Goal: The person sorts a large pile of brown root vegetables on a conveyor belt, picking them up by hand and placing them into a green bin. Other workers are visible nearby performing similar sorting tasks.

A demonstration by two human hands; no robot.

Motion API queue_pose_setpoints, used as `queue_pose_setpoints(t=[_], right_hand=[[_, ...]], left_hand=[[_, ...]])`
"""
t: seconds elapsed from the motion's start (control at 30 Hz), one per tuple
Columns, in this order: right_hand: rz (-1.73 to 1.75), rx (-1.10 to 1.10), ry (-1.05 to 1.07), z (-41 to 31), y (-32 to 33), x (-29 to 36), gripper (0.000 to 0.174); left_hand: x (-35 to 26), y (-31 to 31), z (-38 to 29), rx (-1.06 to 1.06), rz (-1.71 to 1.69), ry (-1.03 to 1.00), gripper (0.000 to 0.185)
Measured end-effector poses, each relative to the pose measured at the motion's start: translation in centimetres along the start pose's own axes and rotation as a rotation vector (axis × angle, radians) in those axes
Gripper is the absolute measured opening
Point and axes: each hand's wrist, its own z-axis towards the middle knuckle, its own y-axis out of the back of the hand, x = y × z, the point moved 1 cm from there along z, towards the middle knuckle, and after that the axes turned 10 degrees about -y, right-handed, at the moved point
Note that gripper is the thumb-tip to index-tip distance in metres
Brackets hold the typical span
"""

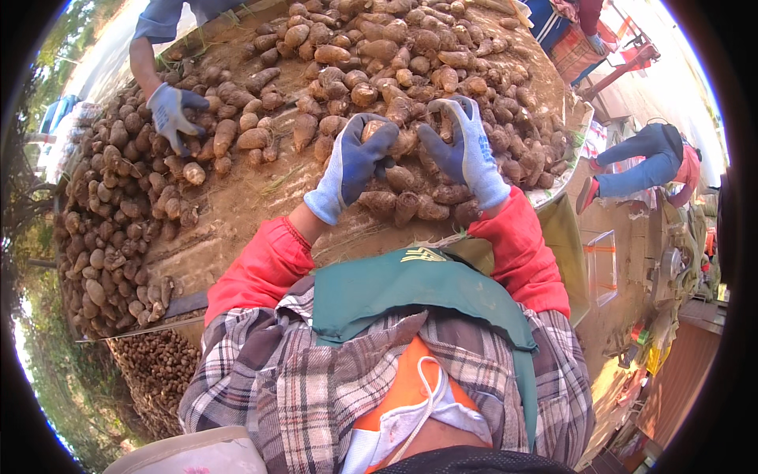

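Note:
Both my hands wear light blue knit gloves with dark blue coated palms. My left hand (360, 160) has its fingers curled around a brown taro corm (372, 129), whose pale end shows between thumb and fingers. My right hand (461, 142) is at the heap with thumb and fingers apart, close to another taro corm (405, 142) between the two hands; whether it touches any corm is unclear. Below the hands, several taro corms (406, 207) lie on the soil-covered table (237, 195). A large heap of taro corms (414, 41) spreads beyond them.
At the upper left, another person's gloved hand (173, 114) reaches over a second taro heap (118, 195). More small corms (157, 367) lie below the table's left edge. On the right, a person in jeans (642, 163) bends over, and a wire frame (601, 266) stands on the ground.

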Motion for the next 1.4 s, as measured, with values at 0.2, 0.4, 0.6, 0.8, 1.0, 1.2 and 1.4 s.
queue_pose_setpoints(t=[0.2, 0.4, 0.6, 0.8, 1.0, 1.2, 1.4], right_hand=[[0.072, 0.259, 0.257, 0.4, -0.2, -0.1, 0.071], [0.841, 0.314, -0.534, 0.8, -0.9, -1.7, 0.032], [1.146, 0.207, -0.270, 0.9, -0.2, -5.2, 0.018], [1.064, 0.105, -0.306, 1.1, 0.0, -7.0, 0.021], [0.999, 0.086, -0.515, 1.6, 1.2, -5.9, 0.057], [0.900, 0.302, -0.330, 0.4, 1.3, -2.8, 0.072], [1.104, 0.129, -0.492, -2.1, 1.5, -2.1, 0.039]], left_hand=[[-0.8, -0.5, 2.1, 0.391, -0.088, -0.166, 0.038], [-2.3, 3.2, 12.8, 0.107, 0.515, -0.339, 0.018], [3.0, 4.9, 25.6, 0.129, 1.547, -0.619, 0.071], [4.4, 4.7, 26.4, 0.129, 0.840, -0.470, 0.055], [0.2, 5.2, 18.4, 0.350, 0.028, -0.328, 0.024], [0.8, 0.5, 8.0, 0.564, -0.081, -0.223, 0.032], [1.1, -4.8, 4.9, 0.286, 0.084, -0.337, 0.027]])
